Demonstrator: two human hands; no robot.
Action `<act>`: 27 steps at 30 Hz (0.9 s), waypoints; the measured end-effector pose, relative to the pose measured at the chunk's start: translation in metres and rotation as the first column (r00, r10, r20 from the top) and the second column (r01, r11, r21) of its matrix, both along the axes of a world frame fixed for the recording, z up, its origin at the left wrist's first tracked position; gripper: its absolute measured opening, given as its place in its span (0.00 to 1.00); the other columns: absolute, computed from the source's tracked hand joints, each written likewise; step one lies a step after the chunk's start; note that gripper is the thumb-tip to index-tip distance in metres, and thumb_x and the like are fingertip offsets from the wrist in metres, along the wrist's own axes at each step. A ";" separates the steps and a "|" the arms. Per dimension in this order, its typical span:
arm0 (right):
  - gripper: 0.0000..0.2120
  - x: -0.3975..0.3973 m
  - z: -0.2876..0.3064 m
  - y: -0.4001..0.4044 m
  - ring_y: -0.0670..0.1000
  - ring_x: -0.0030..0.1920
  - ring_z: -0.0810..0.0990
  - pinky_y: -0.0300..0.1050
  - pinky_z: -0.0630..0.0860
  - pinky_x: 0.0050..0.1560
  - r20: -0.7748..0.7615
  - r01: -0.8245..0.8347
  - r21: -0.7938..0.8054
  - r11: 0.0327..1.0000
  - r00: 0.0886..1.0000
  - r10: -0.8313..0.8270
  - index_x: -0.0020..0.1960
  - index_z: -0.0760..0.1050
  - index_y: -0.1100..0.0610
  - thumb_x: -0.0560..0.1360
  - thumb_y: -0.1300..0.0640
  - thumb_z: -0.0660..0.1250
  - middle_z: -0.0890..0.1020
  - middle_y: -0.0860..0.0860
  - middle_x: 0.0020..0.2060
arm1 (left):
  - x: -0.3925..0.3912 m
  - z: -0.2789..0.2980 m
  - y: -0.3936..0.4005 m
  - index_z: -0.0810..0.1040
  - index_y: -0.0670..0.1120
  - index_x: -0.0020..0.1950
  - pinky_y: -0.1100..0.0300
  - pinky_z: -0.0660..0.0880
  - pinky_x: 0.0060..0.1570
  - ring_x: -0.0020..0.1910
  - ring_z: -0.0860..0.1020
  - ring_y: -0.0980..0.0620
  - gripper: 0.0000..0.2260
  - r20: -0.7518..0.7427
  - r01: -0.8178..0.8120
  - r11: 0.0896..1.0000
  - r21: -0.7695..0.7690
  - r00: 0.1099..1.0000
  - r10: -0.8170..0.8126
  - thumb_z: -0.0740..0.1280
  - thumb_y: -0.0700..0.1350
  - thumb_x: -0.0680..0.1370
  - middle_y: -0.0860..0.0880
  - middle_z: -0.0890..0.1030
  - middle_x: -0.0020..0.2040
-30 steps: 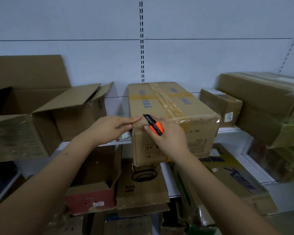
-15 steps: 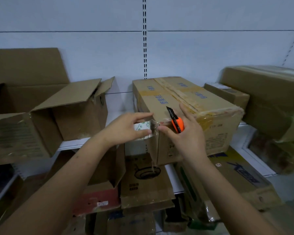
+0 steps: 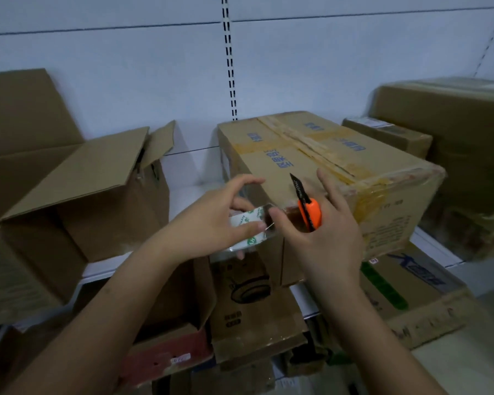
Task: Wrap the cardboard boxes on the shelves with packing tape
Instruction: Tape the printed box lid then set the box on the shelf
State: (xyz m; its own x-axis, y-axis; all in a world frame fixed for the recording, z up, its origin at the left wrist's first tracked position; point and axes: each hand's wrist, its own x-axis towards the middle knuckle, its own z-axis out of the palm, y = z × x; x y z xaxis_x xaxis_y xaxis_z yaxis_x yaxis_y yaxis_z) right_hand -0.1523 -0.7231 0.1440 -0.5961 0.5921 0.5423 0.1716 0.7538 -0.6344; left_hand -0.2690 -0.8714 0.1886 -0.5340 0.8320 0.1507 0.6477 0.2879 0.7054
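A closed cardboard box (image 3: 362,178) with blue print and yellowed tape sits on the white shelf, turned at an angle. My left hand (image 3: 208,223) holds a roll of clear packing tape (image 3: 247,223) with a white, green-printed core, just left of the box's near corner. A short strip runs from the roll to that corner. My right hand (image 3: 325,226) presses on the corner and holds an orange utility knife (image 3: 308,208), its black blade pointing up.
An open cardboard box (image 3: 97,195) stands on the shelf to the left. A small box (image 3: 388,135) and a large plastic-wrapped box (image 3: 454,132) stand to the right. Flattened and open cartons (image 3: 254,309) fill the lower shelf. The shelf edge (image 3: 103,269) runs below my hands.
The box has swung so its near corner faces me. My left hand pulled the tape roll out to the left of that corner. My right hand with the knife stayed on the corner.
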 end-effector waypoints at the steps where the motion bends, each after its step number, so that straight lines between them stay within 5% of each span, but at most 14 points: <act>1: 0.29 -0.002 0.000 -0.002 0.35 0.65 0.65 0.42 0.74 0.53 -0.002 0.035 0.017 0.999 0.999 -0.035 0.64 0.76 0.42 0.69 0.28 0.63 0.58 0.32 0.76 | -0.004 -0.003 -0.001 0.62 0.61 0.72 0.67 0.78 0.38 0.36 0.85 0.55 0.27 0.008 0.005 0.999 -0.037 1.000 -0.004 0.71 0.51 0.77 0.58 0.85 0.50; 4: 0.28 -0.006 0.002 -0.009 0.39 0.68 0.69 0.48 0.77 0.57 -0.003 0.106 0.010 0.994 0.994 -0.106 0.58 0.80 0.46 0.69 0.28 0.62 0.61 0.33 0.75 | -0.023 -0.010 -0.008 0.66 0.60 0.69 0.61 0.78 0.31 0.29 0.83 0.52 0.25 -0.008 -0.027 0.994 -0.109 1.000 0.026 0.72 0.56 0.75 0.57 0.84 0.41; 9: 0.29 -0.002 0.007 -0.030 0.40 0.67 0.67 0.42 0.70 0.57 -0.012 0.239 -0.018 0.971 0.971 -0.239 0.67 0.74 0.45 0.71 0.32 0.66 0.65 0.39 0.74 | -0.054 -0.021 -0.016 0.77 0.53 0.58 0.55 0.81 0.33 0.38 0.84 0.51 0.07 0.174 0.293 0.951 -0.096 0.946 -0.274 0.67 0.50 0.80 0.49 0.85 0.44; 13: 0.25 0.012 0.010 -0.062 0.47 0.51 0.72 0.39 0.68 0.46 -0.007 0.384 -0.143 0.912 0.921 -0.389 0.68 0.65 0.54 0.77 0.43 0.66 0.64 0.51 0.66 | -0.059 -0.027 -0.002 0.80 0.49 0.51 0.63 0.76 0.26 0.31 0.82 0.56 0.05 0.047 0.316 0.946 -0.072 0.949 -0.313 0.66 0.48 0.82 0.49 0.84 0.41; 16: 0.11 0.027 0.003 -0.103 0.45 0.43 0.71 0.33 0.66 0.37 0.056 0.394 -0.135 0.909 0.919 -0.390 0.61 0.64 0.57 0.83 0.52 0.58 0.66 0.53 0.60 | -0.063 -0.030 0.003 0.80 0.47 0.48 0.63 0.74 0.26 0.27 0.81 0.56 0.05 0.140 0.333 0.943 0.014 0.933 -0.332 0.66 0.46 0.82 0.46 0.85 0.38; 20: 0.18 0.024 0.027 -0.151 0.49 0.36 0.80 0.51 0.80 0.37 0.190 0.381 -0.039 0.924 0.911 -0.367 0.57 0.67 0.51 0.79 0.39 0.49 0.80 0.50 0.40 | -0.068 -0.031 0.002 0.80 0.46 0.49 0.61 0.76 0.28 0.28 0.81 0.54 0.06 0.198 0.360 0.932 0.050 0.911 -0.363 0.67 0.46 0.81 0.46 0.86 0.39; 23: 0.23 0.007 0.066 -0.170 0.51 0.34 0.78 0.51 0.77 0.35 0.141 0.320 0.110 0.941 0.932 -0.334 0.56 0.67 0.50 0.76 0.36 0.44 0.77 0.48 0.34 | -0.067 -0.033 0.001 0.81 0.46 0.45 0.64 0.75 0.28 0.30 0.81 0.52 0.07 0.175 0.360 0.932 0.040 0.916 -0.361 0.66 0.45 0.81 0.51 0.85 0.34; 25: 0.22 -0.012 0.058 -0.157 0.49 0.34 0.75 0.47 0.72 0.34 0.253 0.275 0.177 0.945 0.915 -0.313 0.58 0.68 0.51 0.78 0.41 0.42 0.75 0.47 0.37 | -0.069 -0.031 -0.002 0.79 0.48 0.41 0.66 0.74 0.28 0.29 0.80 0.54 0.10 0.159 0.366 0.930 0.034 0.917 -0.366 0.65 0.42 0.81 0.54 0.83 0.30; 27: 0.21 -0.021 0.003 -0.125 0.53 0.40 0.77 0.45 0.71 0.37 0.467 0.313 0.070 0.947 0.828 -0.308 0.61 0.71 0.56 0.82 0.47 0.45 0.72 0.48 0.39 | -0.078 -0.029 -0.006 0.80 0.46 0.44 0.63 0.75 0.29 0.29 0.81 0.53 0.08 0.183 0.375 0.927 0.021 0.910 -0.372 0.66 0.45 0.81 0.51 0.85 0.34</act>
